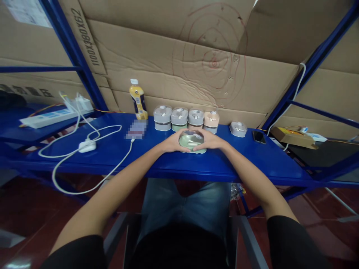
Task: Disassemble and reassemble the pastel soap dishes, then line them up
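A pale green case (191,139) with a clear domed lid rests at the middle of the blue shelf, a small light-coloured piece visible under its lid. My left hand (174,142) curves around its left side. On the opposite side, my right hand (211,141) wraps it in the same way, and both thumbs lie along its near edge. Just behind my hands stands a row of stacked, clear-lidded cases (163,118) in grey, green and pinkish tones. One single grey case (238,129) sits apart to the right.
A yellow drink bottle (138,101) stands at the back left, near a blurred-out flat object (137,129) with a white cable (123,158) plugged in. Further left are a charger (87,145) and a power strip (50,118). On the right lie a phone (258,136) and an open cardboard box (294,137).
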`<control>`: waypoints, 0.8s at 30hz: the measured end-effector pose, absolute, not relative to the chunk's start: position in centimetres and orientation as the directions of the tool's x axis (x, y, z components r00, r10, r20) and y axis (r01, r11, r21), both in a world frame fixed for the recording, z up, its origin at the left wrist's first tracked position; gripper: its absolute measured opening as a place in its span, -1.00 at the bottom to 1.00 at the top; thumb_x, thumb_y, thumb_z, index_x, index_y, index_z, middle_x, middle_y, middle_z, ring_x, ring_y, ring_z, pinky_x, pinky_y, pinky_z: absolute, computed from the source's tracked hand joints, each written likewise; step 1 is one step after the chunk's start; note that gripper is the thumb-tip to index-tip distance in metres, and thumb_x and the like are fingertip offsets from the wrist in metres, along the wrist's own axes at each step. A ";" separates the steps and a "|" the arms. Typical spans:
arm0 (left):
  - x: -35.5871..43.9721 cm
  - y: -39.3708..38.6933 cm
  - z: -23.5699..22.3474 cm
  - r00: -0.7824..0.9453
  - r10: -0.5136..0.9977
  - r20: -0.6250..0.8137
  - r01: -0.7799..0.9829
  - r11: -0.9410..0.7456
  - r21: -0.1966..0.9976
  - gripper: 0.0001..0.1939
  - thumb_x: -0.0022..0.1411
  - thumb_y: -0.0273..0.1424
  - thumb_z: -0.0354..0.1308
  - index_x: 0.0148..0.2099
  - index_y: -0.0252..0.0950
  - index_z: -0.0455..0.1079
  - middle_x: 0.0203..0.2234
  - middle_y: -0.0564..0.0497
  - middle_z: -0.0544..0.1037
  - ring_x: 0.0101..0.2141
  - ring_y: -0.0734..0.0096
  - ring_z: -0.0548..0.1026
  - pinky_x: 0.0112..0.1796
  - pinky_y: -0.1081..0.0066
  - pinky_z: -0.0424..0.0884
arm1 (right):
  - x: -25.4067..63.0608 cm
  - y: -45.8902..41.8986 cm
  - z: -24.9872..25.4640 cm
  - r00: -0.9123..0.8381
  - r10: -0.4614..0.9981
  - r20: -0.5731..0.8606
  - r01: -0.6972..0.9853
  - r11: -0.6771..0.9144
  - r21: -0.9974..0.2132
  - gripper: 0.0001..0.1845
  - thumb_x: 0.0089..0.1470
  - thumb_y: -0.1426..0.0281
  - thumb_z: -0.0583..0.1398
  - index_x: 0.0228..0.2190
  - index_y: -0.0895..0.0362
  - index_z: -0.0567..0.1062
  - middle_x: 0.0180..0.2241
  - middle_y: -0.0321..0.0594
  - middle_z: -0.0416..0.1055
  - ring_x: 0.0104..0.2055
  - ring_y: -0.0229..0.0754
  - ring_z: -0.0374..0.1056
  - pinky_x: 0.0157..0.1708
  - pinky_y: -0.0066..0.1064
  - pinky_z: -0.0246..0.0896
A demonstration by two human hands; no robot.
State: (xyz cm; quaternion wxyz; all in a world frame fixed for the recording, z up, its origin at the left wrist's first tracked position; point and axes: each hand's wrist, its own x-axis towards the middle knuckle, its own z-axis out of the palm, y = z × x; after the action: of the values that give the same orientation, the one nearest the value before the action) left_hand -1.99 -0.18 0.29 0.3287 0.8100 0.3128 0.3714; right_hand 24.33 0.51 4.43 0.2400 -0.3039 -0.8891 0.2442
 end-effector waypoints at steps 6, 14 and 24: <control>-1.5 -1.1 0.5 0.579 0.696 0.425 0.459 -0.709 0.535 -0.17 0.20 0.00 0.46 0.41 -0.23 0.44 0.24 -0.24 0.52 0.26 -0.18 0.51 0.33 -0.12 0.39 | 30.8 1.6 4.0 -0.384 0.897 0.221 0.515 0.407 -0.755 -0.02 -0.04 -0.10 0.50 0.29 0.07 0.47 0.29 0.01 0.50 0.31 0.22 0.45 0.41 0.15 0.26; -1.5 -1.4 1.1 0.576 0.679 0.455 0.503 -0.733 0.457 -0.48 0.46 0.05 0.18 0.11 -0.20 0.71 0.18 -0.23 0.52 0.30 -0.14 0.45 0.36 -0.09 0.36 | 32.7 1.5 3.9 -0.202 0.962 0.185 0.580 0.270 -0.769 -0.10 0.05 -0.08 0.45 0.29 0.08 0.49 0.16 0.05 0.59 0.16 0.19 0.54 0.24 0.10 0.44; -6.4 1.6 1.1 0.390 0.805 0.448 0.601 -0.591 0.539 -0.45 0.35 0.14 0.19 -0.14 -0.24 0.68 -0.10 -0.19 0.59 0.07 -0.08 0.57 0.22 -0.11 0.49 | 33.6 0.9 5.5 -0.304 0.950 0.075 0.781 0.293 -0.551 0.00 -0.13 0.15 0.59 0.31 0.13 0.50 0.31 0.07 0.51 0.34 0.26 0.45 0.39 0.10 0.31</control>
State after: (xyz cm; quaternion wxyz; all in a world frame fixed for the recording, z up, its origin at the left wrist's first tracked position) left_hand -6.44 1.58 1.11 0.1462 0.8207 0.4281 0.3491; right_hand 33.56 0.89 5.48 0.1989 -0.5553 -0.7792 0.2119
